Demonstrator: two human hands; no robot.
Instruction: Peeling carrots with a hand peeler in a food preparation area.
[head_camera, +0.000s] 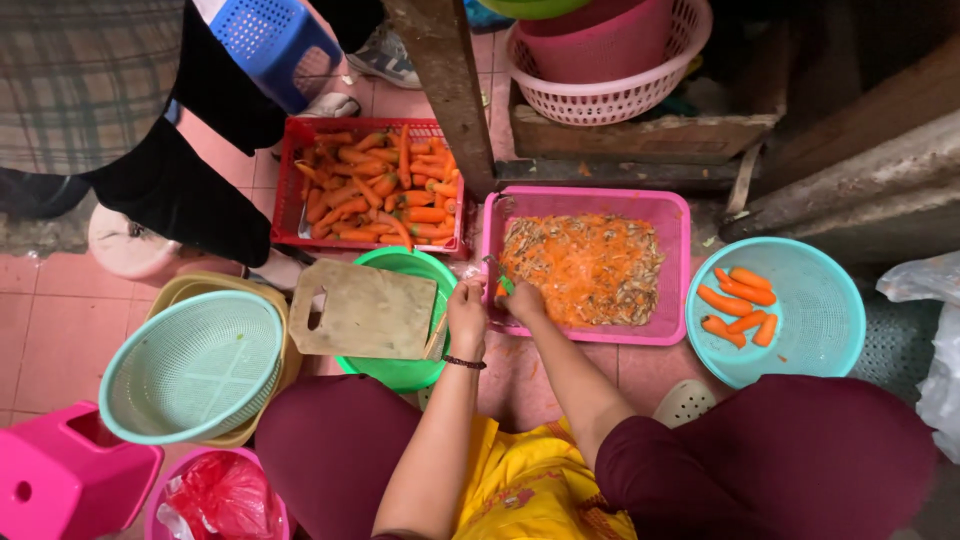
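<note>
Head view, looking straight down: left hand (467, 318) closed around the end of a carrot (497, 291), of which only a small orange part shows between the two hands; right hand (524, 301) closed around a green-handled peeler (506, 284), held just beside the carrot. Both hands sit over the near left corner of the pink tray (675, 270); judged placement reason: shavings drop into the peel heap (585, 268) already filling that tray. Red crate (290, 190) of unpeeled carrots stands beyond the left hand, within reach; turquoise basket (830, 310) to the right holds a few peeled carrots (740, 300), well apart from the raw stock, so the two lots stay separate. Wooden cutting board (365, 312) lies across a green bowl (400, 372) just left of the hands; nothing rests on it. Pale green colander (195, 365) sits further left, nested in a tan basin; another person's dark sleeve (180, 190) shows beside the crate.
</note>
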